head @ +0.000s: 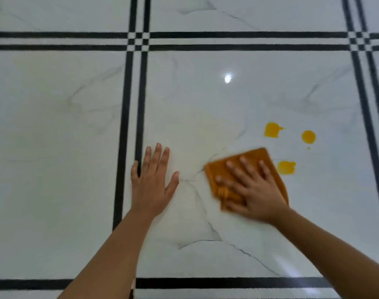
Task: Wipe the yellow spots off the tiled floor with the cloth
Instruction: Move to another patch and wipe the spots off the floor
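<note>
An orange cloth lies flat on the white marble-look tiled floor. My right hand presses down on the cloth with fingers spread, and both look motion-blurred. Three yellow spots show to the right of the cloth: one above it, a round one farther right, and a smeared one just beside the cloth's right edge. My left hand rests flat on the floor, fingers apart, left of the cloth and holding nothing.
Double black lines divide the floor into large tiles, with one pair running just left of my left hand. A bright lamp reflection glints on the tile above the cloth. A faint pale smear marks the tile above the hands.
</note>
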`<action>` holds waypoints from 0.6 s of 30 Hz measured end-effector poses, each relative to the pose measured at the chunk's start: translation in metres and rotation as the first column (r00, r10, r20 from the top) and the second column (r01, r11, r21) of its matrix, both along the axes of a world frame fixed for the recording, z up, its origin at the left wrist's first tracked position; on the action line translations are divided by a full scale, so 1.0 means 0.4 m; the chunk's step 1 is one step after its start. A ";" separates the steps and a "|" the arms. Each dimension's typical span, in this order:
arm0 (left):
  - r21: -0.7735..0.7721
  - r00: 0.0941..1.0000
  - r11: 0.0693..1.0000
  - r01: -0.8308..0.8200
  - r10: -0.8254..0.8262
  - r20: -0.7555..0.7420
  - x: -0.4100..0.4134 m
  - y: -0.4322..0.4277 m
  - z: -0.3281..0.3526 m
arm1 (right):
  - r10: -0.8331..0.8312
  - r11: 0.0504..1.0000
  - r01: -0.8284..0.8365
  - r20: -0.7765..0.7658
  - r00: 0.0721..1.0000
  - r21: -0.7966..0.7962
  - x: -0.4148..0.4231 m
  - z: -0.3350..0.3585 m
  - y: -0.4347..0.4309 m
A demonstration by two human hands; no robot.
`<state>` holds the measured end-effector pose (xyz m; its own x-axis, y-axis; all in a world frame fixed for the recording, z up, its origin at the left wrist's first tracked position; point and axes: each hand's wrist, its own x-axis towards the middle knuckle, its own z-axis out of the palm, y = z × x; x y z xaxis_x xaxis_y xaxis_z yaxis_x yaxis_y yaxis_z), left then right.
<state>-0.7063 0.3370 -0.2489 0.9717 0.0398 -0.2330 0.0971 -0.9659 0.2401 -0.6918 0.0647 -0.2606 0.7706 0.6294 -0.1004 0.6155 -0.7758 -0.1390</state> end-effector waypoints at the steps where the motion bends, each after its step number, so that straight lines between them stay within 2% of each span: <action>1: 0.000 0.999 0.999 0.033 -0.033 -0.007 0.004 -0.017 0.001 | -0.175 0.985 0.175 0.021 0.984 -0.001 0.054 -0.004 -0.014; 3: -0.010 0.995 0.995 0.096 -0.096 -0.036 0.011 -0.066 0.003 | -0.481 0.877 0.481 -0.036 0.876 -0.014 0.144 0.004 0.009; 4: -0.014 0.993 0.994 0.108 -0.109 -0.045 0.021 -0.096 0.009 | -0.521 0.853 0.521 -0.048 0.852 -0.022 0.156 0.008 0.027; 5: -0.022 0.993 0.994 0.106 -0.107 -0.044 0.029 -0.122 0.010 | -0.487 0.873 0.487 -0.031 0.873 -0.010 0.139 0.008 0.041; 8: -0.030 0.993 0.994 0.108 -0.109 -0.050 0.049 -0.171 0.021 | -0.177 0.984 0.177 -0.043 0.983 0.005 -0.017 0.003 -0.014; 9: -0.026 0.990 0.991 0.135 -0.136 -0.047 0.054 -0.178 0.023 | -0.170 0.985 0.169 -0.063 0.983 -0.020 -0.054 0.011 -0.063; 10: -0.023 0.984 0.985 0.168 -0.169 -0.047 0.063 -0.186 0.024 | -0.242 0.970 0.242 -0.051 0.969 -0.021 -0.056 0.008 -0.112; 11: -0.025 0.981 0.982 0.190 -0.191 -0.045 0.074 -0.188 0.023 | -0.382 0.924 0.382 -0.020 0.924 -0.012 -0.027 0.005 -0.144; 13: -0.022 0.977 0.978 0.209 -0.210 -0.045 0.102 -0.201 0.020 | -0.679 0.734 0.680 -0.028 0.733 -0.006 0.093 0.008 -0.149; 14: -0.017 0.976 0.976 0.216 -0.216 -0.036 0.120 -0.211 0.018 | -0.754 0.655 0.755 -0.086 0.651 -0.026 0.155 0.012 -0.127; 15: -0.012 0.976 0.976 0.218 -0.218 -0.024 0.139 -0.223 0.015 | -0.765 0.640 0.766 -0.129 0.631 -0.050 0.198 0.013 -0.098; 16: -0.009 0.975 0.975 0.221 -0.221 -0.018 0.159 -0.234 0.014 | -0.729 0.681 0.731 -0.135 0.671 -0.045 0.213 0.015 -0.073; 18: -0.020 0.974 0.974 0.226 -0.226 -0.020 0.193 -0.256 0.013 | -0.517 0.855 0.518 -0.056 0.854 0.016 0.148 0.011 -0.063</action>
